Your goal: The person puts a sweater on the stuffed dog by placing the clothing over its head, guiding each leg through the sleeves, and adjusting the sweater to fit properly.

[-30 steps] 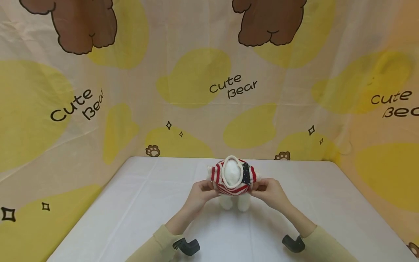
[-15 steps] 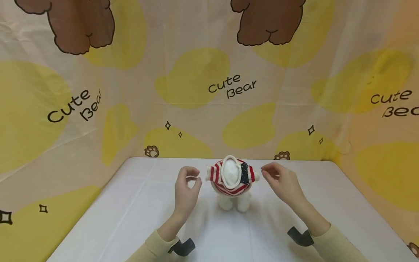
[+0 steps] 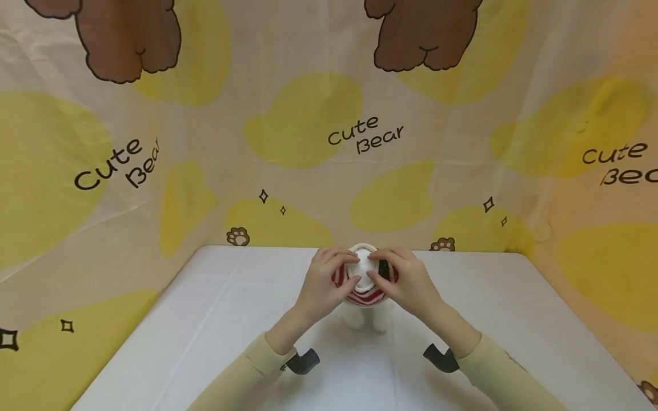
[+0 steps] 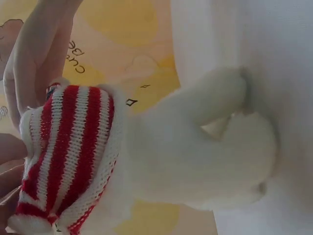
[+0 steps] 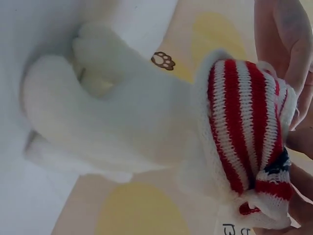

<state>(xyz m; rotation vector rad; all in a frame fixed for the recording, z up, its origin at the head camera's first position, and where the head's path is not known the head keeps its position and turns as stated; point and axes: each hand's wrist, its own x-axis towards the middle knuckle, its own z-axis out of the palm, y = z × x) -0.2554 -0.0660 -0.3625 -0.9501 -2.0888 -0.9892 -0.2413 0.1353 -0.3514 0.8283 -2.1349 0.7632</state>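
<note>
A white plush toy (image 3: 379, 317) stands on its feet on the white table, with a red-and-white striped knit sweater (image 3: 365, 298) around its upper part. White shows through the sweater's round collar, and a dark patch sits on its right side. My left hand (image 3: 321, 285) holds the collar's left side, with its thumb in front. On the opposite side, my right hand (image 3: 413, 285) grips the collar the same way. Both wrist views show the sweater (image 4: 73, 142) bunched high above the toy's bare body (image 5: 117, 112). My hands hide the sleeves in the head view.
The white table (image 3: 205, 342) ends at a fabric backdrop (image 3: 298, 188) printed with bears and lettering. A black curved mount (image 3: 303, 362) sits at the left wrist and a matching black mount (image 3: 441, 359) at the right wrist.
Both hands let go of the sweater's lower sides, moved outward and up, then came in to the collar. The toy has stayed in place.
</note>
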